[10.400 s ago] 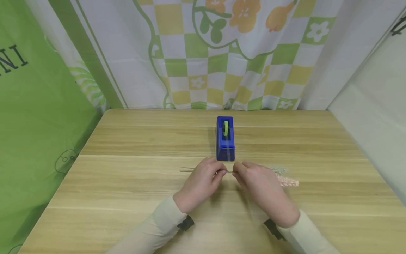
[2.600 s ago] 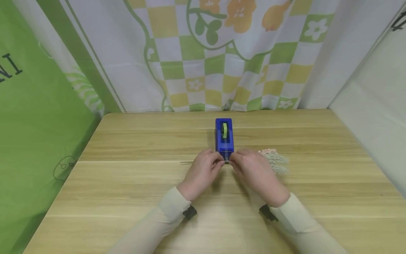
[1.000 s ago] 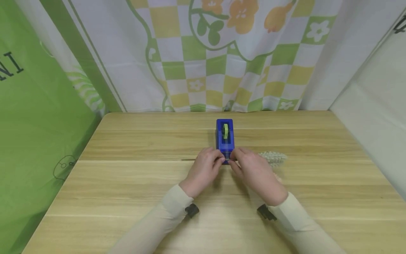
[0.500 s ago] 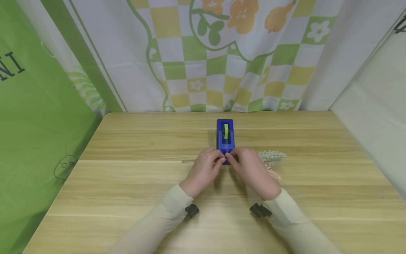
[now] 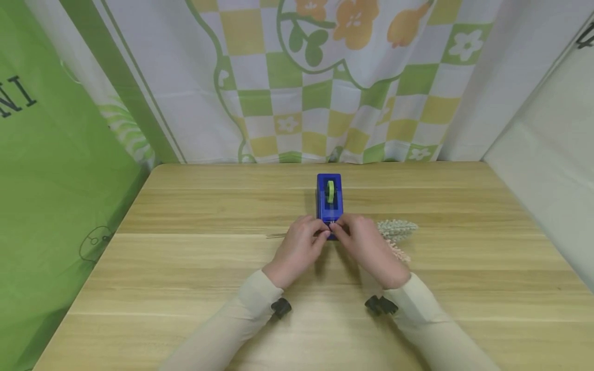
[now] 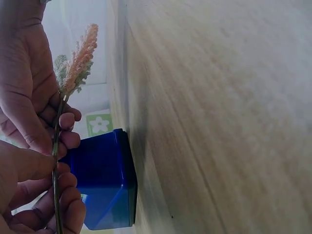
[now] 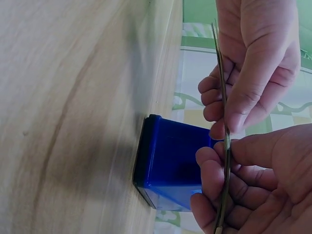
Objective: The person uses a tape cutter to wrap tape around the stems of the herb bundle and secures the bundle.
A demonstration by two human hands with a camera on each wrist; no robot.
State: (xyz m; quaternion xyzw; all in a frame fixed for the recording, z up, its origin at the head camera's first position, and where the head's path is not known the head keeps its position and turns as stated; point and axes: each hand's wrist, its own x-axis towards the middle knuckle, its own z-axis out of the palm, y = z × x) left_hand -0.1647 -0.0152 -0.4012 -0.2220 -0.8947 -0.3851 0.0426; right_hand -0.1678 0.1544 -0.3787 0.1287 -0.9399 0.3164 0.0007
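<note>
Both hands meet just in front of a blue tape dispenser [image 5: 330, 214], pinching the thin stems [image 5: 276, 236] of several artificial flower sprigs. My left hand [image 5: 299, 250] grips the stems on the left, and their bare ends stick out past it. Close beside it, my right hand [image 5: 371, 250] pinches the stems with thumb and fingers. Beyond the right hand lie pale green flower heads [image 5: 398, 228] and a pink flower head [image 6: 83, 56]. In the right wrist view a shiny band [image 7: 227, 141] shows on the stems between the hands; whether it is tape I cannot tell.
A light green roll of tape [image 5: 330, 191] sits in the dispenser. The wooden table [image 5: 209, 288] reaches back to a checkered curtain [image 5: 297, 103]. A green cloth [image 5: 60, 206] hangs at the left, and a white one [image 5: 547, 129] at the right.
Over ten seconds, both hands moved back to the dispenser's front, holding the stems. The sprigs turned: pink went above the green, then below. Lately my right hand shifted slightly left.
</note>
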